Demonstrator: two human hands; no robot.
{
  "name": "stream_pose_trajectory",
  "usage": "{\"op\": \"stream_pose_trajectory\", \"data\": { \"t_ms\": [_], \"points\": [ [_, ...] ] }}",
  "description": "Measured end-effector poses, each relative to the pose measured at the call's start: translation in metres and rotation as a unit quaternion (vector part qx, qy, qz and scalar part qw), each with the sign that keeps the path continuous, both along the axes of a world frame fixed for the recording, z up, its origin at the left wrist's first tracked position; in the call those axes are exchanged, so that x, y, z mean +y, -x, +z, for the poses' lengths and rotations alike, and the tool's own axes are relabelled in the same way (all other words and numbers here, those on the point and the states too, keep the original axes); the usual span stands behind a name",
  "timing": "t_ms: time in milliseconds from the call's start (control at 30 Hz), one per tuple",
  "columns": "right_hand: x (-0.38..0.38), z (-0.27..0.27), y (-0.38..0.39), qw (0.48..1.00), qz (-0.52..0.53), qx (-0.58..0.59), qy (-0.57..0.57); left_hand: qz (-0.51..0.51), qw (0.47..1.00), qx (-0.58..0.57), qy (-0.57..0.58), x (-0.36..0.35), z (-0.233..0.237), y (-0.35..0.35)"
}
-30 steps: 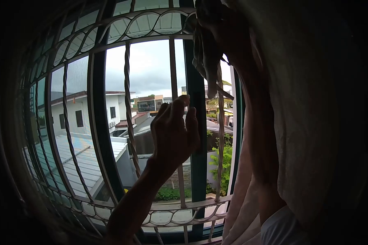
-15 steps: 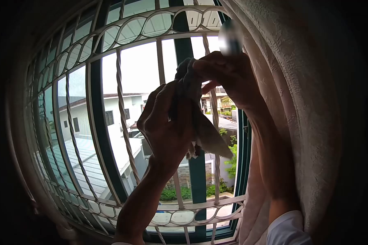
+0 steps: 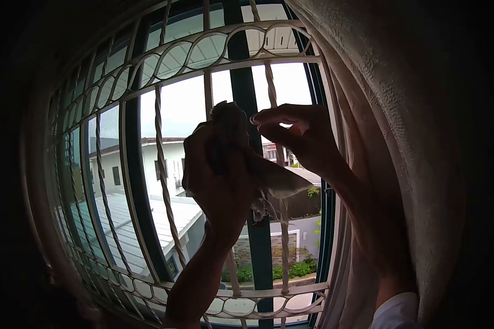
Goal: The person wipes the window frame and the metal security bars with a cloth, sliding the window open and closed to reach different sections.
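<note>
My left hand [image 3: 217, 181] is closed around a crumpled grey cloth [image 3: 229, 125] in front of the window. A pointed corner of the cloth hangs out to the right, and frayed threads dangle below it. Just right of the bunched top is my right hand [image 3: 304, 134], with thumb and forefinger curved toward each other and slightly apart. Nothing shows between those fingertips, which sit beside the cloth without gripping it. Both hands are dark against the bright light, so fine detail on the cloth is lost.
A white metal window grille [image 3: 162, 153] with twisted bars and looped bands stands behind the hands. Dark green window frames [image 3: 263, 257] lie beyond it. A pale textured curtain [image 3: 400, 137] hangs at the right, close to my right forearm. Outside are a house and roof [image 3: 132, 219].
My right hand has let go of the cloth's top and moved down and slightly right. My left hand has lowered a little with the cloth. The camera view has shifted slightly.
</note>
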State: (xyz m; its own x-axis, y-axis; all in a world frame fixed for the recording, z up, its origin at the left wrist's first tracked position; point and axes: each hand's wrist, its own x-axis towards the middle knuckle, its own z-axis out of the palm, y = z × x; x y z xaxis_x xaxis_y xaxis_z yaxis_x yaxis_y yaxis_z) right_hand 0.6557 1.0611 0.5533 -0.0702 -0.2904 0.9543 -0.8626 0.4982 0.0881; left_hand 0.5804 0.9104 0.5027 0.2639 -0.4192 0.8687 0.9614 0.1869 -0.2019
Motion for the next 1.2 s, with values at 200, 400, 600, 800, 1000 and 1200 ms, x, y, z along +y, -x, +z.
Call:
{"op": "stream_pose_trajectory", "data": {
  "t_ms": [200,400,600,800,1000,1200],
  "points": [
    [0.007,0.012,0.027,0.951,-0.127,-0.121,0.256,0.148,0.981,0.117,-0.043,-0.025,0.108,0.008],
    [0.006,0.005,0.030,0.910,-0.064,-0.386,0.136,0.267,0.942,0.201,-0.021,-0.027,0.241,0.026],
    [-0.006,-0.003,0.042,0.887,-0.023,-0.380,0.259,0.229,0.947,0.226,-0.018,-0.007,0.324,0.034],
    [-0.006,-0.004,0.038,0.875,-0.023,-0.411,0.254,0.214,0.962,0.033,0.165,0.016,0.362,0.030],
    [-0.007,-0.005,0.033,0.868,-0.039,-0.431,0.243,0.306,0.946,0.054,0.096,0.034,0.416,0.069],
    [-0.012,-0.006,0.033,0.869,-0.029,-0.414,0.269,0.487,0.830,0.101,0.251,0.048,0.447,0.088]
  ]
}}
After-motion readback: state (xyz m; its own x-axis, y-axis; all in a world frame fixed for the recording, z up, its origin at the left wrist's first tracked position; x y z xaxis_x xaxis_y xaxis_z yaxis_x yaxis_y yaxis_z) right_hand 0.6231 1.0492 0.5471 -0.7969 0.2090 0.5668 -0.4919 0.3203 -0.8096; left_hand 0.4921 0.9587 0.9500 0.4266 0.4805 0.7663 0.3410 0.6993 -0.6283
